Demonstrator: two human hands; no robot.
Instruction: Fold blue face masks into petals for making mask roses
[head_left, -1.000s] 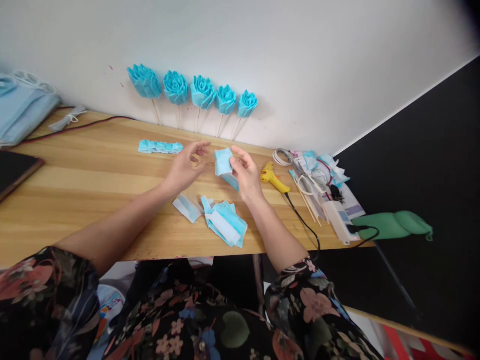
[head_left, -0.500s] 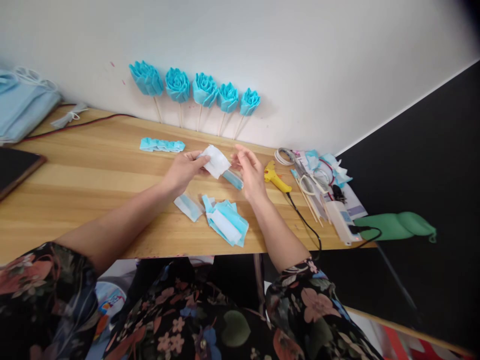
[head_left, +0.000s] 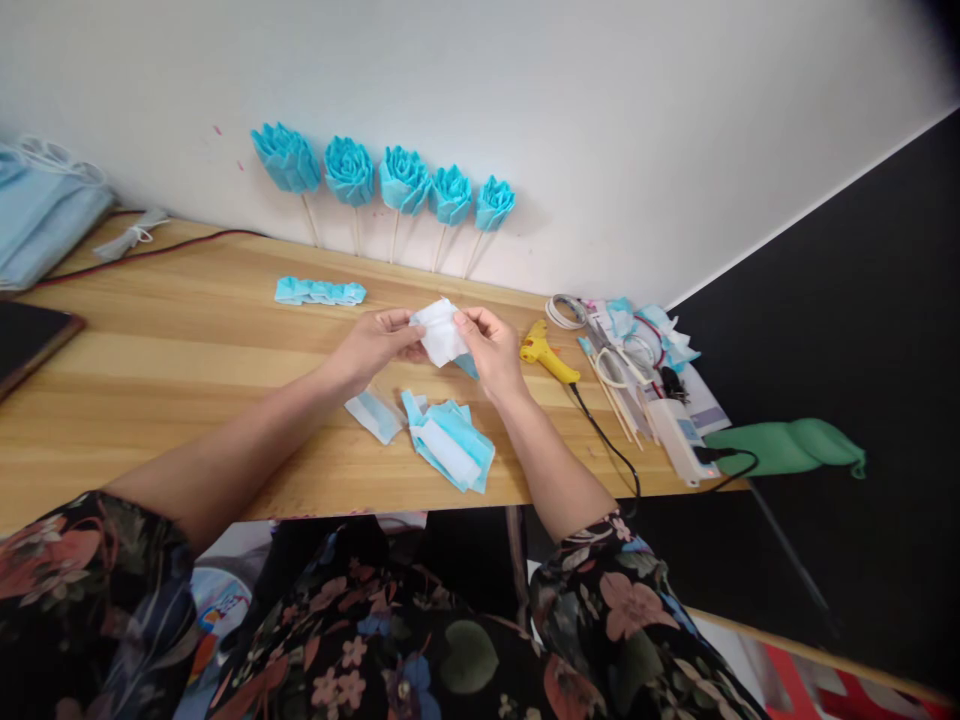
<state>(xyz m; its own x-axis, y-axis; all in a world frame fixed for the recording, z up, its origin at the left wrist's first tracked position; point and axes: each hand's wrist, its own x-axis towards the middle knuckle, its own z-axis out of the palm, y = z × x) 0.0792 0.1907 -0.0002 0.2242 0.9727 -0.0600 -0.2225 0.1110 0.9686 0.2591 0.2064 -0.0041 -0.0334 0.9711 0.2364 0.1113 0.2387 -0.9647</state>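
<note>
Both hands meet over the middle of the wooden table (head_left: 165, 350). My left hand (head_left: 375, 345) and my right hand (head_left: 487, 345) pinch opposite sides of one small piece of mask fabric (head_left: 441, 333), its white side facing up and a blue edge showing below it. Just nearer to me lies a pile of cut blue and white mask pieces (head_left: 450, 445), with a separate folded strip (head_left: 375, 413) to its left. A pleated blue strip (head_left: 320, 291) lies further back on the table.
Several blue fabric roses on sticks (head_left: 405, 185) lean against the white wall. A yellow glue gun (head_left: 550, 355) with a black cord lies right of my hands, then scissors, sticks, scraps and a white power strip (head_left: 679, 440). Stacked masks (head_left: 37, 215) sit far left beside a dark tablet (head_left: 30, 335).
The piece went from my right hand, blue side showing, to my left hand with its white side up. My right hand then closed in and now grips it too.
</note>
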